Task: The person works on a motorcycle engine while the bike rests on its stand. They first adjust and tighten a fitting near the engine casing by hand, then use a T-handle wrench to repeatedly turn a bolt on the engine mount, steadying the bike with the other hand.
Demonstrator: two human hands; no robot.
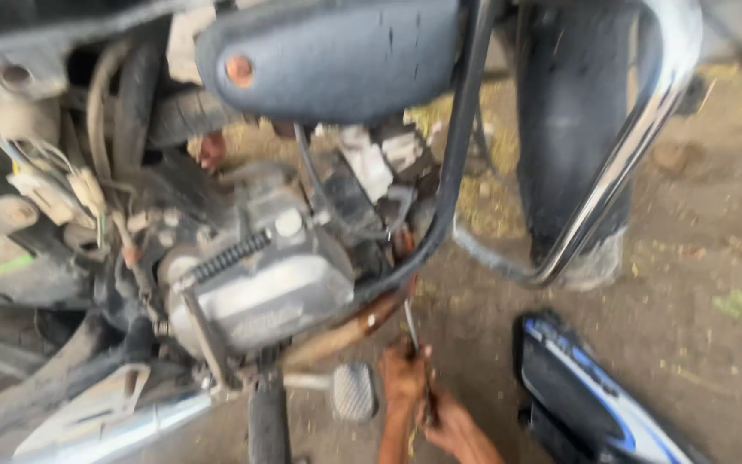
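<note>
Basically, both hands sit low in the frame, under the engine. The left hand (403, 378) is clenched around the lower part of a thin metal tool (411, 325), likely a screwdriver, though blur makes that uncertain. The right hand (450, 423) is just below and touching it; its fingers look curled on the same tool's handle end, but the exact grip is not clear.

The tool points up, tilted slightly left, with its tip at the rusty exhaust pipe (349, 331) near where the pipe meets the black frame tube (453, 189). Judging by look, it is a stiff, light steel shaft, probably slick if oily. The handle end is the place to hold, with one hand nearer the shaft to steady the tip.

Just left of the hands is a ribbed foot peg (353, 392). To the right, a detached black and blue side panel (590, 399) lies on the dirt ground (714, 258); it reads as light plastic, easily scratched.

Above sits the grey engine cover (259, 296) with a finned top edge, wiring and connectors to its left. Further up is the dark tank underside (328, 51). A chrome crash guard (637, 137) curves down at right, with the front tyre (573, 129) behind it.
</note>
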